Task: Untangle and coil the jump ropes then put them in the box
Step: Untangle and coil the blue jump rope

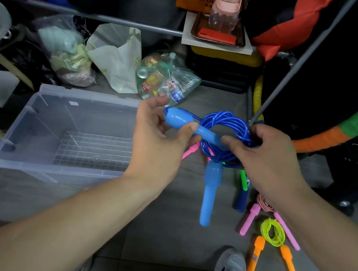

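Left hand (160, 141) pinches one blue handle (179, 121), right hand (265, 158) grips blue rope coil (223, 128); dangling second handle (209, 194) could pull loops loose before reaching box (32, 135).

The grey tiled floor (164, 234) carries a clear plastic box (50, 173) at nine o'clock, plastic bags (166, 77) at twelve, and, at five o'clock, a yellow-green rope (273, 232) with orange handles, just beside a pink-handled rope (250, 217).
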